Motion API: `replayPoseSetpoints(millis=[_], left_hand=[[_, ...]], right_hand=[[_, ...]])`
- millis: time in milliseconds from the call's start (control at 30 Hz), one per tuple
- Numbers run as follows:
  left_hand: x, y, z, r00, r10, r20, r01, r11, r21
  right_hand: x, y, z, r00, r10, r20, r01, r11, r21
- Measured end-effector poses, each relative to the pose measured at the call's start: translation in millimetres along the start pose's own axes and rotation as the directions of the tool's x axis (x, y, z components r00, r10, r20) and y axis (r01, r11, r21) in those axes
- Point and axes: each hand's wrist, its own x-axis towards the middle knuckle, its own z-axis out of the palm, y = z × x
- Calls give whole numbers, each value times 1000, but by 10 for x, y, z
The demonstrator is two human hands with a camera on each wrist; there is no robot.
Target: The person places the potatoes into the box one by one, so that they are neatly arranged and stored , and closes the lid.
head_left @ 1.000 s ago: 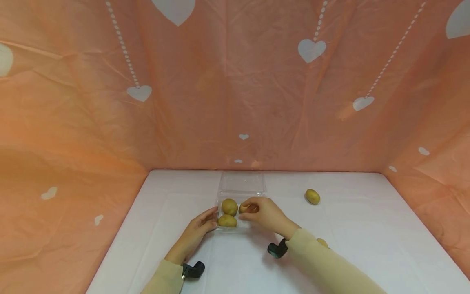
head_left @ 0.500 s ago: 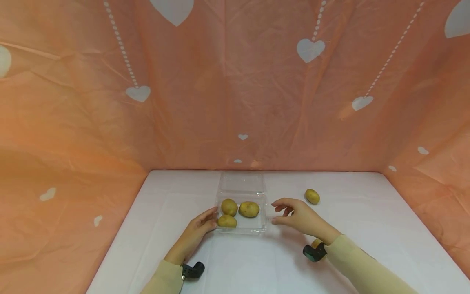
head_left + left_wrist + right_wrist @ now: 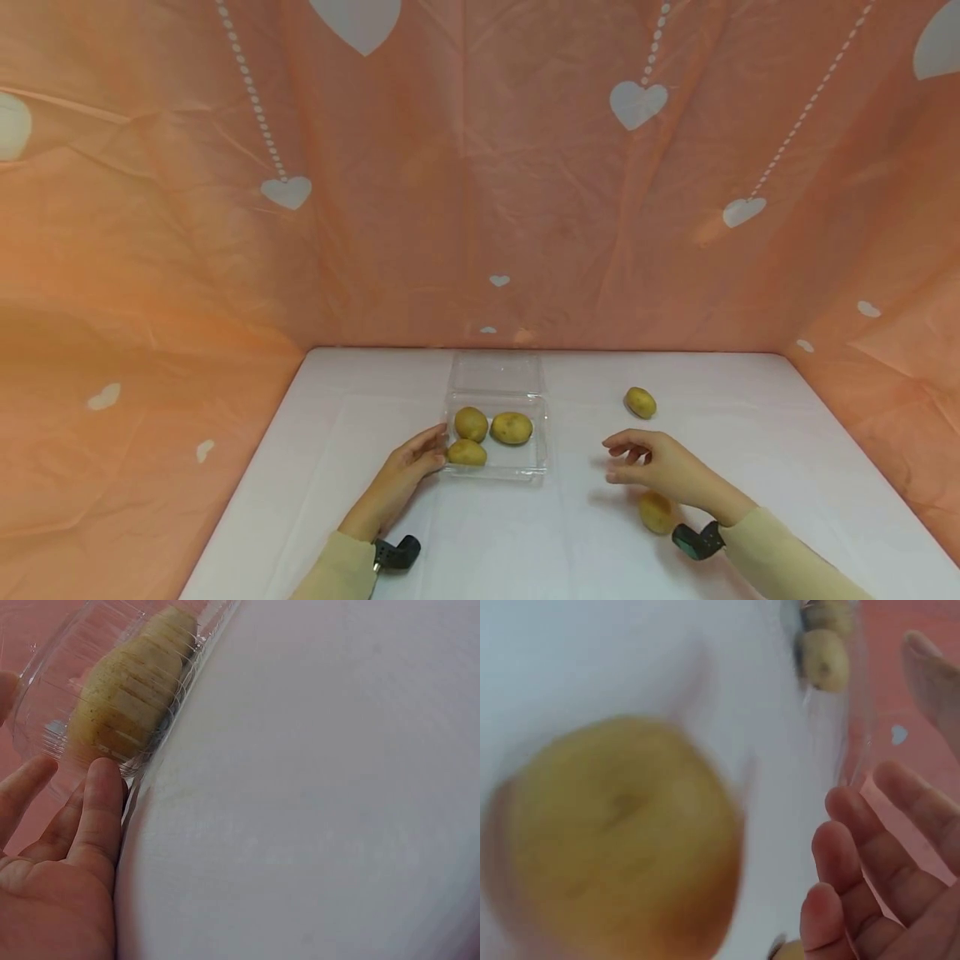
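Observation:
A clear plastic clamshell box lies on the table with three potatoes inside: a round one at back left, an oval one to its right and another oval one at front left. My left hand touches the box's left side; in the left wrist view its fingers are nearly straight against the ribbed wall. To the right of the box, my right hand hovers with loosely bent fingers and holds nothing. Just below it lies a loose potato, large and blurred in the right wrist view.
One more loose potato lies farther back, beyond the right hand. The box's lid is laid back toward the rear of the white table. An orange curtain with pale hearts hangs behind and at both sides.
My right hand has let go of the third potato in the box, then moved away right and toward the front loose potato. My left hand has stayed at the box.

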Motion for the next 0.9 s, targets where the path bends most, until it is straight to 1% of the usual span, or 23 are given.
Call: replayPoseSetpoints(millis=[67,200,400,600,667,900], left_hand=[[-1,5,6,1000,0,2,0,1000,-2],[4,3,11,1000,-4,-3,4,1000,0],[14,-3,5,1000,-9,-19,9,1000,8],[19,-15,0,1000,-7,-18,7,1000,0],[22,-21,-2,1000,-4,-19,4,1000,-3],[26,-11,8,1000,-11,-26,11,1000,11]], right_hand=[[-57,42,-23,999,37,25,-37,999,18],[-164,121,-49,996,75,49,-77,996,42],[-302,240,-59,995,86,48,-88,996,35],[-405,325,-64,989,130,70,-133,990,46],[-436,342,-63,987,143,76,-147,988,47],[-537,358,-50,986,147,78,-151,987,50]])
